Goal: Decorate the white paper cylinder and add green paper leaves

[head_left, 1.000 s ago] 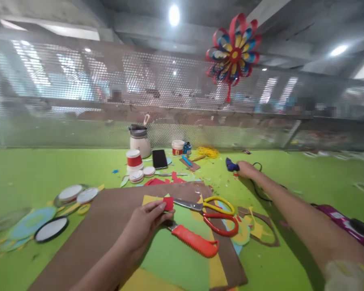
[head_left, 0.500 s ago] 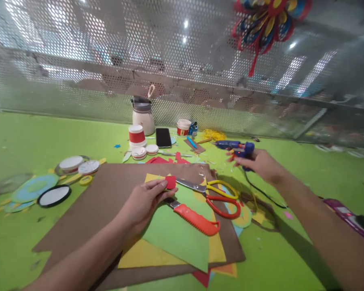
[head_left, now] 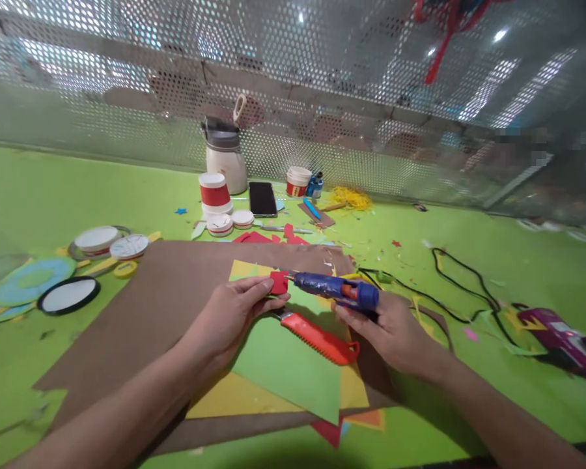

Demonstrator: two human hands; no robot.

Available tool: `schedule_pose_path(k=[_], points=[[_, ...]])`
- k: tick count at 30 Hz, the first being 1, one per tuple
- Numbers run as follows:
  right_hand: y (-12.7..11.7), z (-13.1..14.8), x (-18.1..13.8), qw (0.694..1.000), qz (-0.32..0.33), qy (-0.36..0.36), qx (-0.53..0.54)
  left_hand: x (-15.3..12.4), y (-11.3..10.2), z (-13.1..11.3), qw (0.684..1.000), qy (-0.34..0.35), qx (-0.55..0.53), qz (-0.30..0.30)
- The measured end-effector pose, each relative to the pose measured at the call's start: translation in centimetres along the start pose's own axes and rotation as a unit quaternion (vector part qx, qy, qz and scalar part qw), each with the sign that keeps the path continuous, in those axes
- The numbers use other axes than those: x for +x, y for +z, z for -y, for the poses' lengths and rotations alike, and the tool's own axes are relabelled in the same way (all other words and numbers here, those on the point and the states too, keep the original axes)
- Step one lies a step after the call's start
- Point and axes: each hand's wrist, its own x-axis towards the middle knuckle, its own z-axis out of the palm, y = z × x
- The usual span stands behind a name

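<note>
Between thumb and fingers, my left hand point(head_left: 234, 312) pinches a small red paper piece point(head_left: 279, 283). My right hand point(head_left: 395, 329) is wrapped round a blue glue gun point(head_left: 339, 290), its nozzle pointing left at the red piece; whether the tip touches it I cannot tell. Below both hands lies a knife with a red-orange handle point(head_left: 320, 339), its blade partly hidden by my left hand. It rests on green paper point(head_left: 288, 371), over yellow paper point(head_left: 234, 400) and brown cardboard point(head_left: 170, 312). The scissors are mostly covered by the glue gun and my right hand.
At the back stand a pale jug point(head_left: 227, 159), a red-and-white tub point(head_left: 215, 194) and a phone point(head_left: 262, 199). Round lids point(head_left: 97, 239) and paper discs point(head_left: 32, 281) lie left. A black cord point(head_left: 469, 277) and a purple object point(head_left: 561, 335) occupy the right side.
My right hand has brought the glue gun left and down, from beyond the scissors to the red paper piece. My left hand keeps its pinch. The view has tilted down slightly.
</note>
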Motion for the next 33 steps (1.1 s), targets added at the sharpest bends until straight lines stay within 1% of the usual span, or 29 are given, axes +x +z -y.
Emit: schedule_pose_path(k=[4,8,13,25,33], points=[[0.13,-0.11,-0.06,1.000,0.003,-0.022,0.002,0.00,-0.02,0.09,1.000,-0.011,0.008,-0.022],[0.46,-0.36,-0.07,0.999,-0.002,-0.047,0.024,-0.03,0.02,0.20,0.999,-0.022,0.031,-0.015],[0.53,-0.18,-0.14,0.999,0.003,-0.035,0.029,-0.21,-0.02,0.32,0.998,-0.010,0.055,0.000],[0.53,-0.23,-0.33,0.999,-0.012,-0.034,0.024,-0.16,0.09,0.27,0.998,-0.009,0.065,-0.009],[0.74,-0.66,-0.58,0.999,-0.009,-0.020,0.042,-0.03,-0.29,0.52,0.998,-0.009,0.058,0.008]])
